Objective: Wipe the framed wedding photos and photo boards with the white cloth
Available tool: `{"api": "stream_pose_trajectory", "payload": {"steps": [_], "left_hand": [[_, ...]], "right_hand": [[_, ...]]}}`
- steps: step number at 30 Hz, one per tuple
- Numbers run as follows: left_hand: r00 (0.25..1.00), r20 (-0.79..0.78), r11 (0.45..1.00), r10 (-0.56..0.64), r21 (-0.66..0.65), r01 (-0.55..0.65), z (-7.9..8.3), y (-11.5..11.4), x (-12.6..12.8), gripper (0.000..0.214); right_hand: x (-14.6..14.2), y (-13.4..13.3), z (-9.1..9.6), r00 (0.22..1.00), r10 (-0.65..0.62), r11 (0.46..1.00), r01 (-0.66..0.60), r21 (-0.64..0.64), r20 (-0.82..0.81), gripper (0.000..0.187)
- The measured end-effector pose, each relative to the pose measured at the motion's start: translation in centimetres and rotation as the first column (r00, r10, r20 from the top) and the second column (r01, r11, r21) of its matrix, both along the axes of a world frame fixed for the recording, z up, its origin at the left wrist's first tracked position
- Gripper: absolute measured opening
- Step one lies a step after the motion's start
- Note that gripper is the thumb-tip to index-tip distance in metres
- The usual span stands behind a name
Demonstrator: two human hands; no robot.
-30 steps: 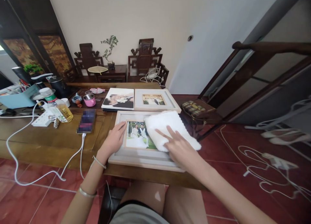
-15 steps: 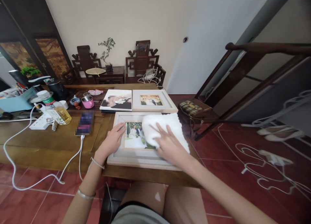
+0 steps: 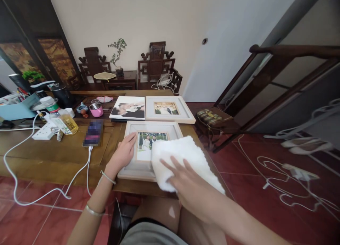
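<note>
A white picture frame (image 3: 151,128) with a wedding photo lies flat near the front edge of the wooden table (image 3: 55,152). My left hand (image 3: 124,154) rests open and flat on the frame's left border. My right hand (image 3: 186,183) lies with fingers spread on a white folded towel (image 3: 183,156), which covers the frame's lower right part and hangs over the table's front edge.
Behind lie a second white frame (image 3: 170,109) and a photo album (image 3: 129,108). To the left are a phone (image 3: 93,132) on a white cable, a power strip (image 3: 45,131), a bottle (image 3: 63,121) and a pink cup (image 3: 96,110). Loose cables trail over the red floor at right.
My right hand has drawn the towel from the frame's upper right down toward me, uncovering the top of the photo. The left hand has stayed put.
</note>
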State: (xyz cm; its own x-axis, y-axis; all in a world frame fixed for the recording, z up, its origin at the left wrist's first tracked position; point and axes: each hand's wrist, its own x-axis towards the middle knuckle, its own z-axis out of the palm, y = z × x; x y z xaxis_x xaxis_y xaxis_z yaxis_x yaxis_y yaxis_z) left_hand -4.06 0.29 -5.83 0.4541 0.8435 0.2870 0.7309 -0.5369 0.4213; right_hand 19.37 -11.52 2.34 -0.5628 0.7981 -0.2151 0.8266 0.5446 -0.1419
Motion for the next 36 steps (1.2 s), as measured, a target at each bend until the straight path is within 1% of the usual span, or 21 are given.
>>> {"api": "stream_pose_trajectory", "payload": {"steps": [2, 3, 5, 6, 8, 10, 12, 14, 16, 17, 19, 21, 23, 26, 28, 30, 32, 34, 36], "left_hand": [[1.000, -0.006, 1.000, 0.010, -0.012, -0.010, 0.2, -0.1, 0.1, 0.045], [1.000, -0.010, 1.000, 0.017, -0.018, -0.017, 0.3, -0.2, 0.1, 0.045], [0.999, -0.022, 0.999, 0.026, -0.026, -0.027, 0.6, -0.3, 0.2, 0.044], [0.999, -0.030, 0.999, 0.027, -0.028, -0.027, 0.7, -0.3, 0.2, 0.043], [0.999, -0.040, 0.999, 0.018, -0.027, -0.019, 0.9, -0.4, 0.2, 0.043], [0.999, -0.036, 1.000, 0.010, -0.028, -0.010, 0.9, -0.4, 0.1, 0.043], [1.000, -0.019, 1.000, 0.005, -0.026, -0.005, 0.8, -0.3, 0.1, 0.043], [1.000, -0.005, 1.000, 0.000, -0.024, 0.000, 0.7, -0.2, 0.0, 0.043], [1.000, -0.005, 1.000, -0.005, -0.026, 0.005, 0.6, -0.2, 0.0, 0.045], [1.000, -0.012, 0.999, -0.005, -0.033, 0.004, 0.6, -0.2, 0.0, 0.045], [0.999, -0.034, 0.999, 0.002, -0.054, -0.004, 0.6, -0.3, 0.1, 0.047], [0.998, -0.059, 0.997, 0.014, -0.071, -0.018, 0.8, -0.4, 0.2, 0.048], [0.997, -0.075, 0.997, 0.019, -0.077, -0.025, 0.9, -0.5, 0.2, 0.048], [0.997, -0.072, 0.997, 0.017, -0.080, -0.023, 1.0, -0.5, 0.3, 0.048], [0.998, -0.060, 0.997, 0.012, -0.076, -0.017, 1.0, -0.5, 0.3, 0.048], [0.999, -0.054, 0.998, 0.005, -0.069, -0.009, 0.9, -0.4, 0.2, 0.047], [0.999, -0.052, 0.998, -0.004, -0.064, 0.001, 0.8, -0.4, 0.2, 0.047], [0.999, -0.043, 0.999, -0.010, -0.053, 0.008, 0.6, -0.4, 0.1, 0.047], [0.999, -0.033, 0.999, -0.015, -0.043, 0.013, 0.5, -0.3, 0.1, 0.047]], "right_hand": [[-0.1, -1.6, 0.4, 0.997, 0.040, 0.997, -0.045, -0.068, -0.072, 0.049], [-0.1, -1.8, 0.4, 0.993, 0.051, 0.996, -0.059, -0.072, -0.109, 0.050], [-0.3, -0.9, -0.4, 0.985, 0.051, 0.998, -0.057, -0.032, -0.168, 0.050], [-0.4, 0.0, -0.9, 0.982, 0.039, 0.999, -0.038, 0.008, -0.182, 0.050], [-0.3, 2.8, -1.9, 0.983, 0.002, 0.995, 0.017, 0.103, -0.182, 0.046], [0.2, 6.2, -2.5, 0.986, -0.047, 0.976, 0.079, 0.202, -0.158, 0.043], [0.8, 9.6, -2.7, 0.986, -0.095, 0.948, 0.131, 0.291, -0.136, 0.041], [1.2, 12.2, -2.8, 0.988, -0.111, 0.929, 0.142, 0.343, -0.108, 0.043], [1.2, 13.3, -2.9, 0.994, -0.086, 0.931, 0.104, 0.350, -0.068, 0.046], [1.0, 13.3, -3.0, 0.997, -0.063, 0.937, 0.074, 0.340, -0.043, 0.048], [0.4, 11.9, -3.0, 1.000, -0.021, 0.951, 0.018, 0.307, 0.005, 0.049], [-0.4, 9.1, -2.6, 0.999, 0.006, 0.969, -0.016, 0.247, 0.041, 0.048], [-1.1, 5.7, -1.7, 0.999, 0.028, 0.987, -0.035, 0.156, 0.045, 0.046], [-1.7, 1.0, -0.2, 0.995, 0.097, 0.995, -0.097, 0.022, -0.021, 0.040], [-2.0, -0.9, 0.3, 0.989, 0.124, 0.992, -0.126, -0.022, -0.079, 0.037], [-2.3, -1.3, 0.3, 0.984, 0.122, 0.991, -0.127, -0.034, -0.127, 0.038], [-2.6, -0.2, -0.3, 0.985, 0.093, 0.995, -0.097, -0.022, -0.144, 0.042], [-2.8, 2.1, -1.2, 0.990, 0.043, 0.999, -0.039, 0.036, -0.131, 0.045], [-2.8, 5.2, -2.0, 0.994, -0.011, 0.992, 0.024, 0.124, -0.105, 0.047]]}}
